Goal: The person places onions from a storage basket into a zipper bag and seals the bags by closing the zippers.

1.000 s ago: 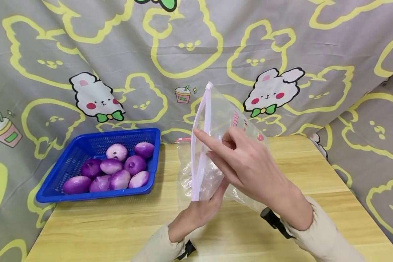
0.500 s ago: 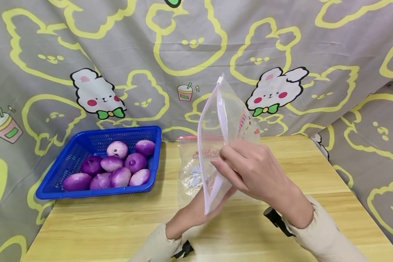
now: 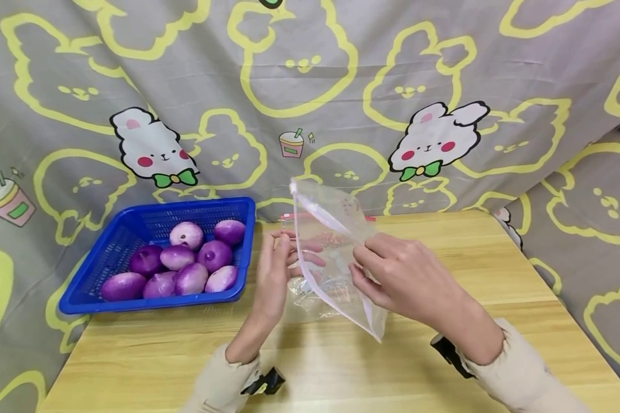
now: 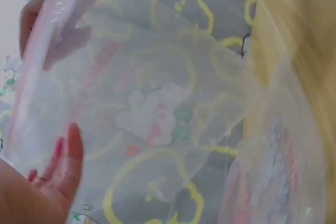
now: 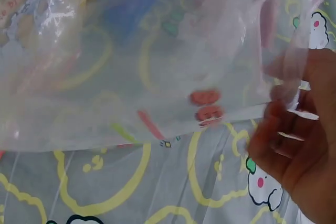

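A clear zip bag (image 3: 320, 213) with a pale lilac zip strip hangs in the air over the middle of the table, its mouth parted and facing left. My right hand (image 3: 408, 281) pinches the right side of its mouth. In the right wrist view, the right fingertips (image 5: 273, 109) grip the bag's film. My left hand (image 3: 274, 275) is at the left lip of the bag with fingers loosely extended, some seen through the film. Beneath, a second clear bag (image 3: 307, 298) with a red zip (image 3: 287, 217) lies on the table, partly covered.
To the left, a blue basket (image 3: 155, 307) holds several purple onions (image 3: 188, 279). The wooden table (image 3: 150, 355) meets a grey patterned cloth (image 3: 212, 86) at the back. Black wrist cameras sit at both sleeves (image 3: 219, 378).
My left hand has come away from under the bag and moved up to its left lip. The right index finger has curled in, and the bag has tilted left and lower.
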Motion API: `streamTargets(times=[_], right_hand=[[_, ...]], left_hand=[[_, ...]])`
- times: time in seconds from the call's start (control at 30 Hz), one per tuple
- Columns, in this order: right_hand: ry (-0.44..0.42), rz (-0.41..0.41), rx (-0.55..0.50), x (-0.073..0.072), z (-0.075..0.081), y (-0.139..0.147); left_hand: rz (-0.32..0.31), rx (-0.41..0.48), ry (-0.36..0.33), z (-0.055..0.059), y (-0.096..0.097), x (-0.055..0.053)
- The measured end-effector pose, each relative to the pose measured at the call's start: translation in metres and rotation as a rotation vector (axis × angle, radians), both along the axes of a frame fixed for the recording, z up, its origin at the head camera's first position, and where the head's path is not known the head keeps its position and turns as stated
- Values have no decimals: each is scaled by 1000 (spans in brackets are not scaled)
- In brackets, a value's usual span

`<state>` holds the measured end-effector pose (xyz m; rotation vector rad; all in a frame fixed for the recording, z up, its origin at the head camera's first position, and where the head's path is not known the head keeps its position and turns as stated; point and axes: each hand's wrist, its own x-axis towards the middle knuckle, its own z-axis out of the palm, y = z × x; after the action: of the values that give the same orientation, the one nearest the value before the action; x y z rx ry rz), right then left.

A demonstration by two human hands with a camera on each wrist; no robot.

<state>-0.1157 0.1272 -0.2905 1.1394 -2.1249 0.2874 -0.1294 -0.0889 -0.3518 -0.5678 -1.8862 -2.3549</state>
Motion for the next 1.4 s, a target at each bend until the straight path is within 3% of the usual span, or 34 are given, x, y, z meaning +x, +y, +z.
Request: streamTargets(times=[0.07, 0.2, 0.4, 0.53, 0.7, 0.77, 0.83, 0.93, 1.0, 1.1, 1.27, 1.4], right_hand=[[-28, -22, 35, 1, -4, 0], [-121, -55, 79, 6, -6, 1], [-258, -116, 98, 24, 3, 3], [-195, -172, 71, 31, 6, 6], [-102, -303, -10, 30, 4, 12], [-107, -341, -24, 29, 4, 14], [-129, -369, -23, 29, 3, 16], [-202, -420, 8, 30, 3, 14], [-236, -448, 40, 29, 0, 11], [-207, -444, 61, 22, -12, 5], [-47, -342, -30, 7, -32, 0], [-45, -336, -81, -3, -36, 3]], left_hand=[[66, -61, -19, 1, 4, 3], [98, -242, -10, 1, 15, 10], [240, -362, 145, -2, 17, 7], [341, -426, 225, -9, 10, -2], [334, -400, 290, -18, 7, -6], [324, -389, 369, -21, 8, -5], [324, -396, 497, -24, 10, -2], [373, -486, 702, -23, 13, -1], [396, -562, 779, -22, 15, -1], [424, -668, 741, -22, 19, -1], [444, -749, 492, -22, 23, -11], [387, -850, 376, -20, 19, -16]])
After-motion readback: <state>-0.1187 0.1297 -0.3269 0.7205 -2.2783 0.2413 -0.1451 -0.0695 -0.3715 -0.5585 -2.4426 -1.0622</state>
